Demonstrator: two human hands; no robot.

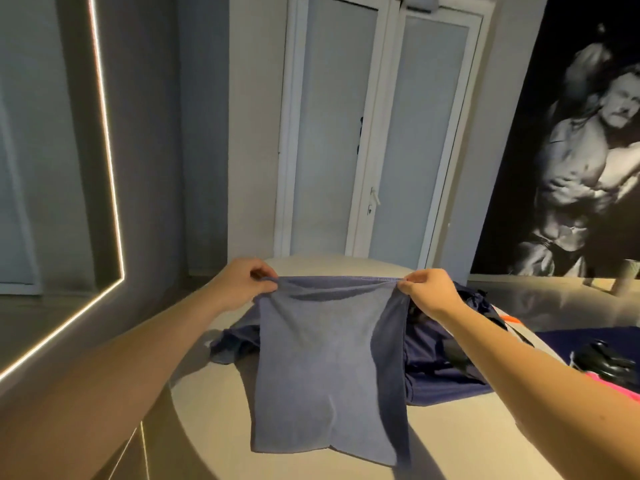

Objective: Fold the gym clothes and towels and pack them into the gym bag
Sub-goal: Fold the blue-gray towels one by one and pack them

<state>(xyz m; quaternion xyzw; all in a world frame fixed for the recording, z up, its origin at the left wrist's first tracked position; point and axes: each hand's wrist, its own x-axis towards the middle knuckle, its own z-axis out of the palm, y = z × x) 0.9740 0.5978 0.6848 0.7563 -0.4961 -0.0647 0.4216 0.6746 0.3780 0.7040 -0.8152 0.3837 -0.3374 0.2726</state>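
A grey-blue towel (318,358) hangs stretched between my hands above the round table (450,441), its lower edge draped on the tabletop. My left hand (244,284) pinches the towel's upper left corner and my right hand (429,291) pinches the upper right corner. Behind the towel lies a heap of dark navy clothes (436,362), partly hidden by the towel and my right forearm. A second dark garment (232,341) pokes out to the left. I see no gym bag that I can make out for sure.
Black gloves (602,358) and something bright pink (620,389) lie on a dark blue surface at the right edge. An orange strap (512,319) shows behind my right arm. White double doors (377,133) stand beyond the table, a lit mirror frame (114,202) at the left.
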